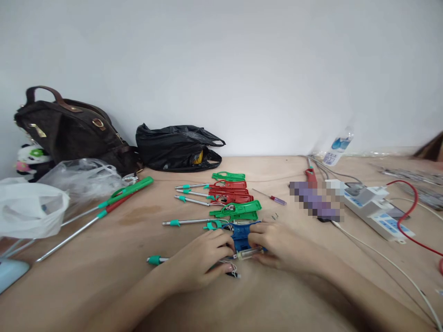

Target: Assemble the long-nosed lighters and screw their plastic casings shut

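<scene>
Between my hands lies a blue plastic casing (241, 237), near the front of the table. My right hand (275, 242) has its fingers closed around the right end of a clear tube (246, 253) and the casing's right edge. My left hand (207, 256) is bent over the casing's left side, fingers together, by the tube's left end; what it pinches is hidden. Below its fingertips sit white wires and a small black part (233, 274). A metal rod with a teal collar (155, 260) sticks out left of my left hand.
Behind are green casings (238, 210), red casings (235, 196) and a screwdriver (277, 200). A power strip (377, 214), bottle (341, 145) and cables lie right; bags (176, 147) and long lighters (128, 191) lie left.
</scene>
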Demonstrator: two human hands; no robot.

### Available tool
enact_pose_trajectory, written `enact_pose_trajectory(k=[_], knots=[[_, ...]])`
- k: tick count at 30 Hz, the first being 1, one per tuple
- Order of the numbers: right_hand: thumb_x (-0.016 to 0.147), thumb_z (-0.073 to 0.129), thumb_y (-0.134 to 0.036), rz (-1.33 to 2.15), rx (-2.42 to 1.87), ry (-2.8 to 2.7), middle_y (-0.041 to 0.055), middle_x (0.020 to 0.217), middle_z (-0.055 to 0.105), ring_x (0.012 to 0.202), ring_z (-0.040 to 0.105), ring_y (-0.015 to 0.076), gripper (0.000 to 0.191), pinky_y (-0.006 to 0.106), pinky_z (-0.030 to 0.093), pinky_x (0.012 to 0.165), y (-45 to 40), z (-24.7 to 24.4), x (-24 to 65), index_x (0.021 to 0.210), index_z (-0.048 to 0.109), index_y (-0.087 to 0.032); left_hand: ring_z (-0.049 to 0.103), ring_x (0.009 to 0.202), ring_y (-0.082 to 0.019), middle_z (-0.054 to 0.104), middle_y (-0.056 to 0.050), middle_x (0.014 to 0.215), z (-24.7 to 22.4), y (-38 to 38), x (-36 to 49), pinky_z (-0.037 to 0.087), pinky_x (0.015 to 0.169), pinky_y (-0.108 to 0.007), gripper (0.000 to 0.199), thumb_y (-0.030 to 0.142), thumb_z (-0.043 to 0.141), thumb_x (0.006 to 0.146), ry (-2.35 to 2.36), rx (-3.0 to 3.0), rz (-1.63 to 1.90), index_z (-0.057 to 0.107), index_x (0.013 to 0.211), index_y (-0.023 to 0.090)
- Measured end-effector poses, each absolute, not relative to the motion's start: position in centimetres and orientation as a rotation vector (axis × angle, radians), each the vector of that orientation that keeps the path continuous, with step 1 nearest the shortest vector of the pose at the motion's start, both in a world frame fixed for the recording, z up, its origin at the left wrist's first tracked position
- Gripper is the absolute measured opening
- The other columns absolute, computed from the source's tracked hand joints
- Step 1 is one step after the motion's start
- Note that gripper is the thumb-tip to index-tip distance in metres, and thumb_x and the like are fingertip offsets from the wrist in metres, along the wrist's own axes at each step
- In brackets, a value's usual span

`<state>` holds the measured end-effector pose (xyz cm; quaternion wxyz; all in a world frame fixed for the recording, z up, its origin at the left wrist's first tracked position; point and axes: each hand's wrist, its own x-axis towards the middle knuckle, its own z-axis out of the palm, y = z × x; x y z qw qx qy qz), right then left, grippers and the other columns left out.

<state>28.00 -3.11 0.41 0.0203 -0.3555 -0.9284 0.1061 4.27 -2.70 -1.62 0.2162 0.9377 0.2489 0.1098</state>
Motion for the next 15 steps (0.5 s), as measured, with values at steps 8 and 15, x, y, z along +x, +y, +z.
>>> enact_pose_trajectory(k=[8,15], knots=[[0.084,0.06,-0.018,0.326,-1.081,-2.858,0.0053,0.094,0.064,0.085,0.06,0.0204,0.006,0.03,0.042,0.07,-3.2,0.0,27.9,0.089,0.064,-0.017,0.056,0.099,-0.022,0.063,-0.006,0.103,-1.8,-2.2,3.6,0.045,0.088,-0.033,0.012,0.024,0.052,0.094,0.701,2.47,0.313,0.062,0.097,0.02],[0.09,0.054,-0.019,0.43,-1.082,-2.859,0.0058,0.1,0.064,0.089,0.061,0.0208,0.016,0.031,0.044,0.072,-3.3,-0.2,28.1,0.1,0.066,-0.019,0.056,0.099,-0.021,0.061,-0.006,0.11,0.3,-1.4,2.5,0.044,0.083,-0.032,0.02,0.028,0.047,0.094,0.794,2.473,0.332,0.057,0.11,0.022]])
